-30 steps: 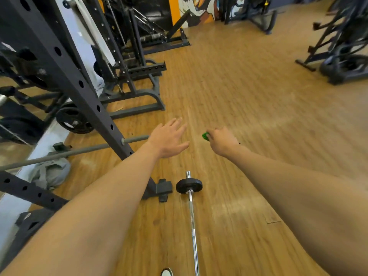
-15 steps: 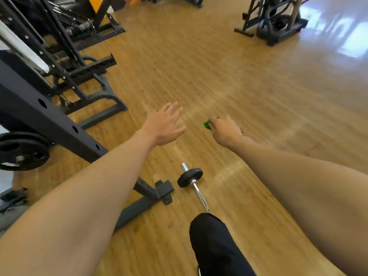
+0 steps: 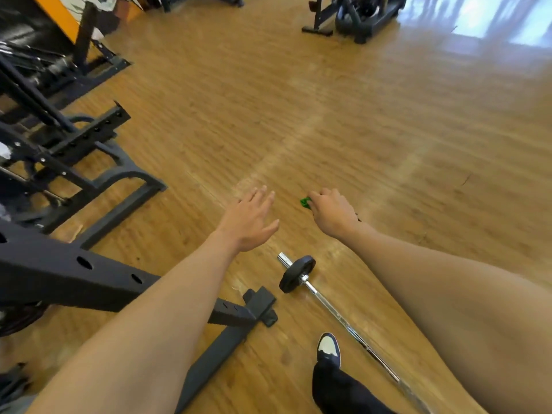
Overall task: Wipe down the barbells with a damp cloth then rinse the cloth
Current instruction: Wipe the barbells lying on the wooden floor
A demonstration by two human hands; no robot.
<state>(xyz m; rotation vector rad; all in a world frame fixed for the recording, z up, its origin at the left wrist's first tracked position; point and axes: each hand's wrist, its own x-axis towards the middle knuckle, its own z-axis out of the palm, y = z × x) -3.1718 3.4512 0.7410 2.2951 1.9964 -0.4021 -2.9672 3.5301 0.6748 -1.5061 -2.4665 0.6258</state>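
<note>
Right hand (image 3: 333, 212) grips cloth (image 3: 305, 202); left hand (image 3: 249, 221) spread, empty (apart). Advise steadying barbell (image 3: 325, 300) while wiping.

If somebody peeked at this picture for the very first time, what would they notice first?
Probably the two bare arms reaching out in the middle: the left hand open and flat, the right hand gripping a small green cloth. Just below them a barbell with a black plate lies on the wooden floor, beside the foot of a big black rack on the left.
</note>
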